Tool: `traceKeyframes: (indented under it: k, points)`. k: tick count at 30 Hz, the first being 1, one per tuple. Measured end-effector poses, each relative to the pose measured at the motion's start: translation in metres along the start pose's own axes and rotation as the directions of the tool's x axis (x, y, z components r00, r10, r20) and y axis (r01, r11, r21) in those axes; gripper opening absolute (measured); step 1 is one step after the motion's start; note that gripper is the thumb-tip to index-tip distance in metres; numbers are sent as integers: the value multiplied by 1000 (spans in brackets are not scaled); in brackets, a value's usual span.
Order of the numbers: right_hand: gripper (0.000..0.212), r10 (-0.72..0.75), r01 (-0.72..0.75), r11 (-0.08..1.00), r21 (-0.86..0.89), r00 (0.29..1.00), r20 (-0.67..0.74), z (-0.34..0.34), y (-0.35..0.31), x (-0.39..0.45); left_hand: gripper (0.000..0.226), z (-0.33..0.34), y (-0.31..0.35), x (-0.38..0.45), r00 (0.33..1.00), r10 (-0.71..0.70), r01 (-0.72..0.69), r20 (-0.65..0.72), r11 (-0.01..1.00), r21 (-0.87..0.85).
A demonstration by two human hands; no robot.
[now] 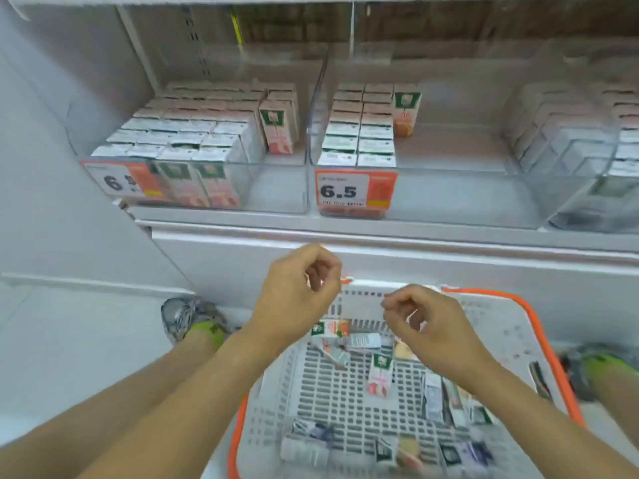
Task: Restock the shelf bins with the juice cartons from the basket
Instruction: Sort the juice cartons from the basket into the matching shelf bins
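Lying scattered at the near end of the basket: several cartons, blurred, mostly flat on the slatted floor with long axes pointing different ways. Standing near the middle, tilted slightly, one carton with its green top facing up and its long axis close to upright. Lying flat toward the far wall, another carton, long axis running left to right, green end to the left. Hovering above the basket's far half, both hands, apart from each other and holding nothing: left hand over the far left corner, fingers curled loosely with fingertips near the thumb; right hand just to the right and nearer, fingers likewise curled in toward the thumb. Showing on the floor at either side of the basket, shoes with green tongues. Sitting farther off on the shelf, clear bins: the left one packed with upright cartons in rows, tops up, an open gap at its right front; the middle bin holding two rows along its left side plus one upright carton at the back, most of its floor bare; a third bin at the right, its contents blurred. Hanging on the bin fronts, price tags, the middle one reading 6.5.
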State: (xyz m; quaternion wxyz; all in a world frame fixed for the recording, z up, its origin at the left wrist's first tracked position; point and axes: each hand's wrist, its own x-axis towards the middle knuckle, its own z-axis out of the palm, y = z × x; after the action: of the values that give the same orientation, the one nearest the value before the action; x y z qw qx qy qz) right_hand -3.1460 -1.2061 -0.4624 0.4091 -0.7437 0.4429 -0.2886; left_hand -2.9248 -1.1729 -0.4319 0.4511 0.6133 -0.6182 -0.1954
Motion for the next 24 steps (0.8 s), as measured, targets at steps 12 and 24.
traceKeyframes:
  k: [12, 24]
  points:
    - [16, 597, -511, 800, -313, 723, 346, 24, 181, -76, 14, 143, -142, -135, 430, -615, 474, 661, 777, 415]
    - [66, 653, -265, 743, -615, 488, 579, 91, 204, -91, 23, 124, -208, -157, 270, -737, 567, 620, 642, 516]
